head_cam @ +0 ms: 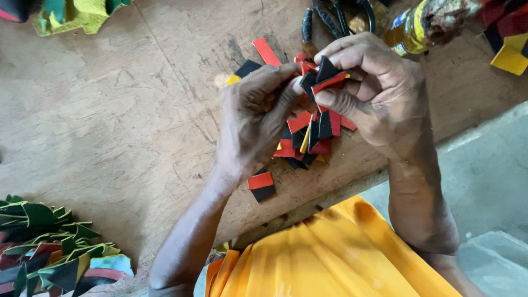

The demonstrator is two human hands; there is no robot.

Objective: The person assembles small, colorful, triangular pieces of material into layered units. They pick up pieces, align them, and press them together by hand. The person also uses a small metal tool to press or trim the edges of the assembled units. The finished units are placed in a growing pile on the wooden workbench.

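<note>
Over a worn wooden board [110,110] beside grey floor [489,165], left hand [253,118] and right hand [379,91] pinch a folded red-and-black strip [325,77] above loose matching pieces [311,137].

A plastic bottle [426,25] of amber liquid with a yellow label lies at the table's top right edge.

Scissors [335,16] & bottle [423,25] cut off at top edge; hands hide pt of strip pile [311,137].

Bare forearms and hands; pleated orange-yellow garment [324,258] over the lap.
</note>
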